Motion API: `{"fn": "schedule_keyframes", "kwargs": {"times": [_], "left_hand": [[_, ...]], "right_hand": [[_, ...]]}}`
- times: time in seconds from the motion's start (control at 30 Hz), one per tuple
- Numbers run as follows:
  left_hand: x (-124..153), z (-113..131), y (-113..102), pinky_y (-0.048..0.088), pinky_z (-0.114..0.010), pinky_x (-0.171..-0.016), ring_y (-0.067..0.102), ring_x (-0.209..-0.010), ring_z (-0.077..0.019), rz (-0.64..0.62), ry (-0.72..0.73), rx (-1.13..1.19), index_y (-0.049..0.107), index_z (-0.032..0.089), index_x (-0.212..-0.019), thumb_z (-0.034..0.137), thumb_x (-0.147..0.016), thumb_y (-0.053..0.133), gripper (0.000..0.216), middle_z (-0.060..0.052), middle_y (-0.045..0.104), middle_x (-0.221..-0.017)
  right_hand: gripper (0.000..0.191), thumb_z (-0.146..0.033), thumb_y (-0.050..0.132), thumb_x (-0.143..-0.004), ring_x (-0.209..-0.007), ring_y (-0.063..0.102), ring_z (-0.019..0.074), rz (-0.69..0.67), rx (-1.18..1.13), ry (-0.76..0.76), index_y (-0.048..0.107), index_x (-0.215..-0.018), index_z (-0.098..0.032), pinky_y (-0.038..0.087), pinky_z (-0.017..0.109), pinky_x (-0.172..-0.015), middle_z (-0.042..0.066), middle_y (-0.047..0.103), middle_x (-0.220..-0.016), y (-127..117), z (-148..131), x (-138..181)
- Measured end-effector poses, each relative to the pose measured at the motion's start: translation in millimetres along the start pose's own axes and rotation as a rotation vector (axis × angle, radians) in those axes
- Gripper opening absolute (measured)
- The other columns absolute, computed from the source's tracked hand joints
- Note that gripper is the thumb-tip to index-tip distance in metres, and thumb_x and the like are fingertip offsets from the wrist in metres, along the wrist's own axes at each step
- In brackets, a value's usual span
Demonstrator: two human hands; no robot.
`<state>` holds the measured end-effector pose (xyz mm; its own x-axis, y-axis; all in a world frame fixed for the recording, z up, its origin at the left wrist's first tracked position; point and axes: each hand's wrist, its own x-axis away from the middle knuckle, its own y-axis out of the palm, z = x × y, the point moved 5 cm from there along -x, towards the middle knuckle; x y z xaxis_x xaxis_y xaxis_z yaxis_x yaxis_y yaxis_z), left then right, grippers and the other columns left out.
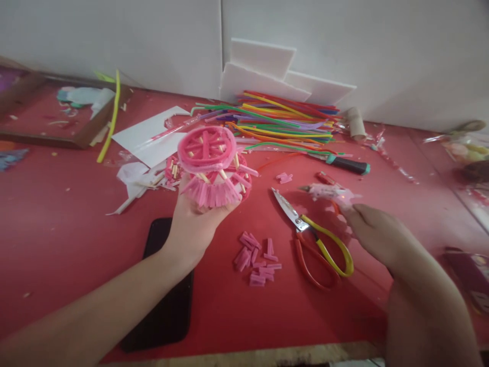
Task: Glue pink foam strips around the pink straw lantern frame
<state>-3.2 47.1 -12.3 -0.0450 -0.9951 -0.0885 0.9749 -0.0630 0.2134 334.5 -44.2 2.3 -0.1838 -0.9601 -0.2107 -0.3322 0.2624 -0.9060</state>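
A broad red tabletop (76, 229) fills the view and runs back to a plain white wall (114, 41), with a strip of bare wood at its near edge. White foam boards (260, 71) lean against the wall at the back centre, and a shallow brown tray (86, 133) of scraps lies at the far left. In front of the boards is a long bundle of multicoloured pipe cleaners (282, 120), lying left to right. A black phone (168, 306) lies flat under my left forearm, and a white paper sheet (153, 135) lies beyond my left hand. Scissors (317, 239) with red and yellow handles lie between my hands, blades pointing away and to the left, beside a scatter of cut pink pieces (257, 260). My left hand (194, 219) is closed from below on a pink wheel-shaped craft piece (208, 163), holding it up above the table left of centre. Its round spoked face tilts up toward me, its axis is roughly upright, and a pink fringe hangs over my fingers. My right hand (376, 229) reaches from the right, fingertips at the rear of a pale glue gun (330, 192) whose nozzle points left. I cannot tell whether they grip it.
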Motion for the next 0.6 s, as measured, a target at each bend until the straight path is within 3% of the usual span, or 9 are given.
{"fn": "schedule_keyframes", "kwargs": {"times": [0.1,0.23,0.33,0.4,0.5,0.6], "left_hand": [[0,1,0,0.053,-0.051,-0.111,0.071,-0.114,-0.0262,-0.005,0.000,-0.008,0.070,0.022,-0.098,0.027,-0.074,0.090,0.032,-0.002,0.075,-0.107],[0,1,2,0.055,-0.049,-0.110,0.071,-0.113,-0.0252,-0.016,-0.006,0.018,0.066,0.022,-0.097,0.026,-0.074,0.090,0.033,-0.003,0.075,-0.114],[0,-1,2,0.054,-0.050,-0.110,0.070,-0.114,-0.0256,0.008,-0.036,0.041,0.064,0.022,-0.101,0.025,-0.071,0.091,0.041,-0.004,0.075,-0.114],[0,-2,2,0.053,-0.051,-0.110,0.070,-0.114,-0.0264,0.025,-0.048,0.053,0.064,0.021,-0.105,0.025,-0.067,0.093,0.048,-0.005,0.074,-0.114],[0,-1,2,0.054,-0.050,-0.106,0.071,-0.111,-0.0269,0.037,-0.039,0.042,0.064,0.020,-0.105,0.025,-0.062,0.095,0.054,-0.005,0.075,-0.112],[0,5,4,0.058,-0.048,-0.100,0.073,-0.105,-0.0264,0.029,-0.005,-0.023,0.066,0.020,-0.103,0.029,-0.063,0.095,0.050,-0.006,0.077,-0.108]], "right_hand": [[0.052,-0.041,0.059,-0.096,-0.034,0.044,0.0132,-0.037,0.040,-0.072,0.052,-0.047,-0.024,0.027,0.026,-0.038,-0.002,0.052,-0.039,5,7,1],[0.042,-0.041,0.067,-0.092,-0.036,0.042,0.0132,0.065,0.206,-0.158,0.062,-0.054,-0.024,0.024,0.028,-0.040,0.000,0.056,-0.045,-6,7,2],[0.024,-0.036,0.068,-0.092,-0.045,0.051,0.0153,0.227,0.268,-0.124,0.069,-0.073,-0.022,0.031,0.030,-0.043,0.004,0.065,-0.059,-21,-18,3],[0.011,-0.029,0.064,-0.095,-0.061,0.063,0.0166,0.269,0.141,-0.166,0.070,-0.089,-0.022,0.045,0.030,-0.054,0.005,0.071,-0.077,-23,-49,4],[0.015,-0.019,0.061,-0.097,-0.095,0.070,0.0200,0.015,-0.125,-0.496,0.071,-0.105,-0.026,0.056,0.034,-0.082,0.005,0.074,-0.098,-1,-106,11],[0.030,-0.011,0.051,-0.099,-0.103,0.067,0.0197,-0.245,-0.155,-0.675,0.070,-0.118,-0.026,0.057,0.035,-0.088,0.005,0.073,-0.111,28,-137,22]]}}
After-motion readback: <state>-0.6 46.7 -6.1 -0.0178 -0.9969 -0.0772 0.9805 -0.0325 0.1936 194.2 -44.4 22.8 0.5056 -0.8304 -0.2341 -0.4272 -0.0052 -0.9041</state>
